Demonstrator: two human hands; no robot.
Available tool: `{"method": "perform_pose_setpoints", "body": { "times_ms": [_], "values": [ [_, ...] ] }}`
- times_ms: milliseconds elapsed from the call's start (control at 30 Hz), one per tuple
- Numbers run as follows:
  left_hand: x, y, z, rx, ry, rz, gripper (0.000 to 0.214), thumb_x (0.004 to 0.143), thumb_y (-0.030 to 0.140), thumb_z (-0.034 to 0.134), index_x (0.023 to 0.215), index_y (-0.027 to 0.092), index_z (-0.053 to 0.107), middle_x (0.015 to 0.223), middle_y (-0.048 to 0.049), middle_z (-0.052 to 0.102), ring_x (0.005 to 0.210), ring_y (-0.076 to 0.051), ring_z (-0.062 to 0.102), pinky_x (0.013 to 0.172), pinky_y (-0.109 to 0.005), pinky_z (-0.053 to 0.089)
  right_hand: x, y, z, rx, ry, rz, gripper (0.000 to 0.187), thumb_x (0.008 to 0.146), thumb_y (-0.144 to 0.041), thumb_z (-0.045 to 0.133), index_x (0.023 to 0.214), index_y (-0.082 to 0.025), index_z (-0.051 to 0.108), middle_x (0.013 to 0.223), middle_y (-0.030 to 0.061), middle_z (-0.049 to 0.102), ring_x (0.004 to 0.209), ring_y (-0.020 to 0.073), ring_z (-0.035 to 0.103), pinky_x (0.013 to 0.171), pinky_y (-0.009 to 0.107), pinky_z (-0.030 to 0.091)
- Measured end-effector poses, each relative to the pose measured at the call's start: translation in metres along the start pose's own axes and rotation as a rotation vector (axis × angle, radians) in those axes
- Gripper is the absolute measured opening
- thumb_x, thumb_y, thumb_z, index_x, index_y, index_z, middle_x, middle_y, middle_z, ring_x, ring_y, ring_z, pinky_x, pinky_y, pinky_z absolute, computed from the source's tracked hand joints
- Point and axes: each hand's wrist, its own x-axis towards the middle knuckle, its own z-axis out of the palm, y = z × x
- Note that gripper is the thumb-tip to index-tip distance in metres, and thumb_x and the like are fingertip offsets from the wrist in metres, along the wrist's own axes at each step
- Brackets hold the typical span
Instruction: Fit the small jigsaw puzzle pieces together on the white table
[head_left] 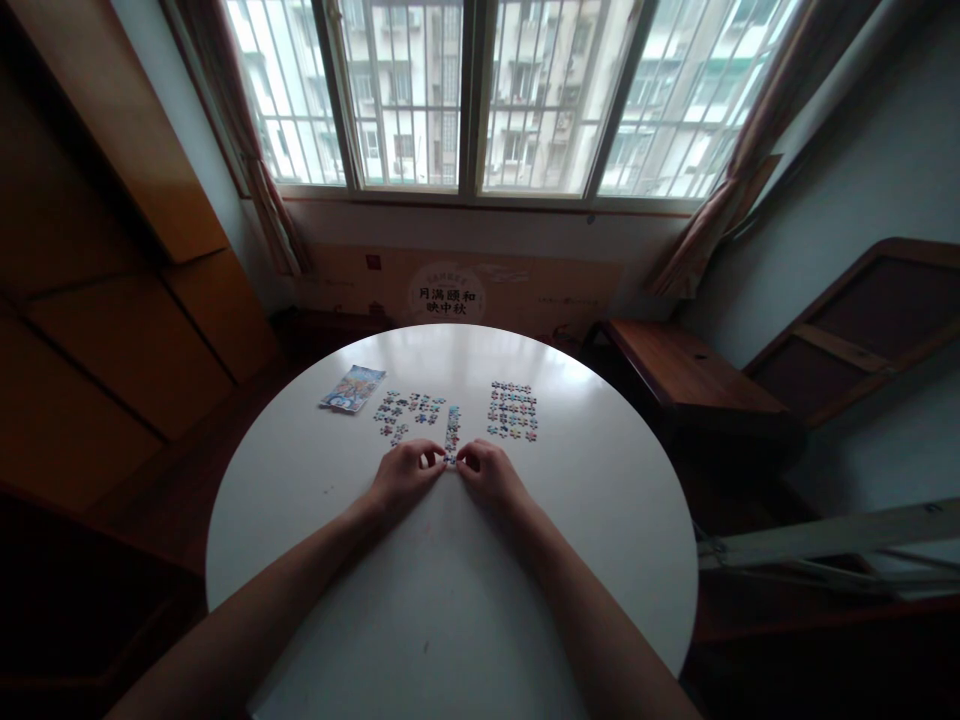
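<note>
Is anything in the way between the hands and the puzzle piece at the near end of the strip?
Nothing visible is: the left hand and right hand are at the puzzle piece, one on each side, and the strip lies just beyond it.

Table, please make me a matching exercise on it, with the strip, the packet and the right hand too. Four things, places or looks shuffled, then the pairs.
Things
1. Table
2. Packet
3. Strip
4. Right hand

Places or looks
A. A narrow line running away from the fingertips
B. Left of all the puzzle pieces
C. White, with a curved edge
D. Fingertips at the strip's near end

Pairs: 1-C, 2-B, 3-A, 4-D
</note>
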Motion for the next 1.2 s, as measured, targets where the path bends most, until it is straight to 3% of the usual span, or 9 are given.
{"method": "perform_pose_setpoints", "body": {
  "times_ms": [567, 767, 933, 1200],
  "values": [
    [0.0014, -0.0058, 0.0042, 0.008, 0.037, 0.068, 0.022, 0.079, 0.033, 0.058, 0.093, 0.023, 0.071, 0.078, 0.0006, 0.069, 0.064, -0.012, 0.059, 0.060, -0.022, 0.042, 0.0003, 0.0011, 0.0005, 0.008, 0.033, -0.006, 0.011, 0.076, -0.011, 0.058, 0.080, -0.018, 0.066, 0.069, -0.0016, 0.055, 0.063, 0.0107, 0.051, 0.062, 0.021, 0.039],
    [0.0010, -0.0042, 0.0030, -0.031, 0.074, 0.069, 0.023, 0.081, 0.033, 0.057, 0.095, 0.020, 0.070, 0.078, -0.0007, 0.067, 0.062, -0.012, 0.056, 0.061, -0.023, 0.044, 0.0010, 0.0016, -0.0004, 0.083, 0.103, -0.040, 0.011, 0.079, -0.013, 0.058, 0.083, -0.018, 0.066, 0.083, 0.0019, 0.059, 0.065, 0.0100, 0.056, 0.064, 0.021, 0.044],
    [0.0004, -0.0030, 0.0023, 0.011, 0.065, 0.074, 0.020, 0.080, 0.030, 0.059, 0.094, 0.022, 0.070, 0.078, -0.0001, 0.067, 0.063, -0.012, 0.057, 0.061, -0.023, 0.043, 0.0015, 0.0032, 0.0009, 0.086, 0.077, -0.083, 0.020, 0.076, -0.006, 0.057, 0.084, -0.019, 0.069, 0.088, 0.0027, 0.062, 0.067, 0.0103, 0.058, 0.066, 0.022, 0.046],
    [-0.0003, -0.0009, 0.0005, 0.029, 0.068, 0.086, 0.018, 0.080, 0.028, 0.059, 0.093, 0.021, 0.070, 0.079, 0.0002, 0.066, 0.062, -0.011, 0.056, 0.061, -0.023, 0.042, 0.0016, 0.0010, -0.0001, 0.050, 0.049, -0.067, 0.016, 0.079, -0.011, 0.058, 0.085, -0.019, 0.071, 0.081, 0.0026, 0.064, 0.064, 0.0108, 0.058, 0.065, 0.022, 0.045]
  ]
}}
